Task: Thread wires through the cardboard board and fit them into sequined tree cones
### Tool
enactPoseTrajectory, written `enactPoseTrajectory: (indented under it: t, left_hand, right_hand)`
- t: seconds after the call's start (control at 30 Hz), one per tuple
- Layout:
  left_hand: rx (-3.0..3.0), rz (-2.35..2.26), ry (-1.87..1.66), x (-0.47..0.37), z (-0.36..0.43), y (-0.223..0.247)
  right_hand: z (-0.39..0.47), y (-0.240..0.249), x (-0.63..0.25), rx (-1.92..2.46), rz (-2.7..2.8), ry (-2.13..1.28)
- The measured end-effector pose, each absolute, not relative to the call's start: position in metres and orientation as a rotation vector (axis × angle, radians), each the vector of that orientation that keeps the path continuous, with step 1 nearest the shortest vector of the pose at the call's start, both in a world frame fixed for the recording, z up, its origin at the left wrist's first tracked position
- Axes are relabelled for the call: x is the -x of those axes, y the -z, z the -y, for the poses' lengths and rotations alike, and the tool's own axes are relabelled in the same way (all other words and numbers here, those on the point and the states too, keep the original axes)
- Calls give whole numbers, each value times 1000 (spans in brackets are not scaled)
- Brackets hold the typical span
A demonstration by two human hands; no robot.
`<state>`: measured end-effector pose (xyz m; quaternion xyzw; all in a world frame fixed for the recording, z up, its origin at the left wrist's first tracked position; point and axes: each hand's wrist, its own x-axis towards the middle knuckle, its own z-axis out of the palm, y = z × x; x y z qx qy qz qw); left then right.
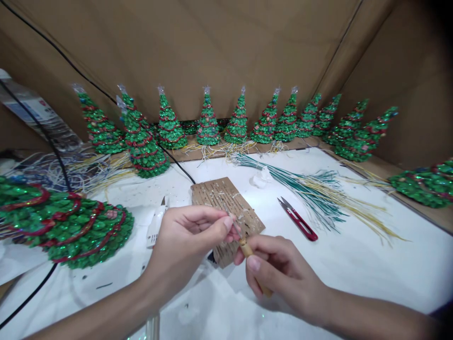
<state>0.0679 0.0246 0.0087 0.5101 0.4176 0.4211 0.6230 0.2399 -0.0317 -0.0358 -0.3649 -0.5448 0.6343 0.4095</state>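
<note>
Centrally, left hand (203, 229) pinching seemingly thin rod, right hand (283, 274) gripping wooden handle (248, 250).

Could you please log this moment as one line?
left hand: pinches thin shaft | right hand: grips wooden handle | nearby: cardboard pad, red snips | behind: green trees

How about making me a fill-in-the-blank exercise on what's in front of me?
The right hand grips a tool by its wooden ____.
The left hand pinches a thin shaft over slitted brown ____.
The thread snips on the white tabletop have a ____ handle.
The water bottle is near the ____ edge of the picture.
Missing words: handle; cardboard; red; left.
</note>
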Motion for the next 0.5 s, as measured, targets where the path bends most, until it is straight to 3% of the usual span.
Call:
enactPoseTrajectory:
  t: [0.5]
  left_hand:
    - [-1053, -935, -961, -69, -26, -4]
  right_hand:
    - [31, 37, -240, 843, 1323, -1663]
